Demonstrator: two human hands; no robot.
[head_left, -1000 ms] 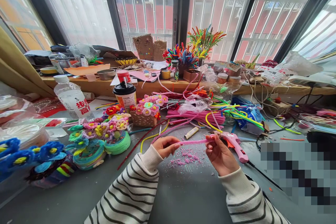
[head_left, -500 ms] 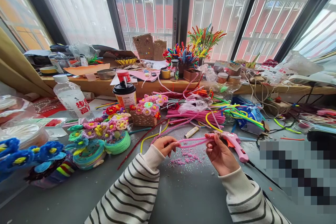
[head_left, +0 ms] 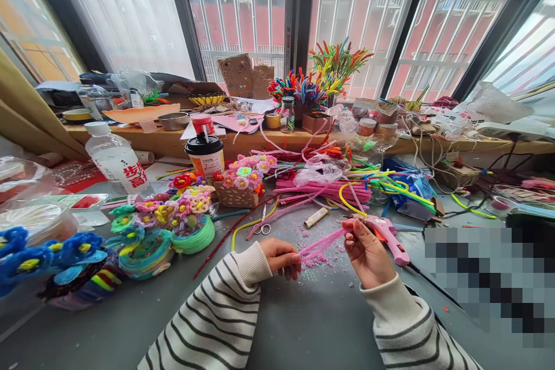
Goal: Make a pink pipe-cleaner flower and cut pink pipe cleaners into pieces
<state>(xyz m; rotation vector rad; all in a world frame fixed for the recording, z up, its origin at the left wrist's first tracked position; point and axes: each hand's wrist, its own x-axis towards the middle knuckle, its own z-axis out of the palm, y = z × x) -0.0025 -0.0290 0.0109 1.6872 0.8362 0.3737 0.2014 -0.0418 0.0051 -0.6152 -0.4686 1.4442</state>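
Note:
Both my hands hold one pink pipe cleaner (head_left: 321, 243), folded double and slanting down to the left. My left hand (head_left: 282, 256) pinches its lower end just above the grey table (head_left: 303, 324). The upper end is pinched in my right hand (head_left: 366, 251), palm toward me. Pink fluff crumbs (head_left: 315, 262) lie on the table under the pipe cleaner. A pink glue gun (head_left: 388, 235) lies right behind my right hand. Small scissors (head_left: 262, 225) lie beyond my left hand.
Pipe-cleaner flower baskets (head_left: 173, 222) and blue flowers (head_left: 47, 254) fill the left side. A lidded cup (head_left: 206, 156) and a water bottle (head_left: 117, 162) stand behind them. A heap of pink and coloured pipe cleaners (head_left: 329, 188) lies ahead. The wooden window ledge (head_left: 173, 141) is crowded with craft supplies.
The pipe cleaner went from stretched level between my hands to folded double. My left hand has dropped toward the table and turned knuckles-up, so the pipe cleaner now slants.

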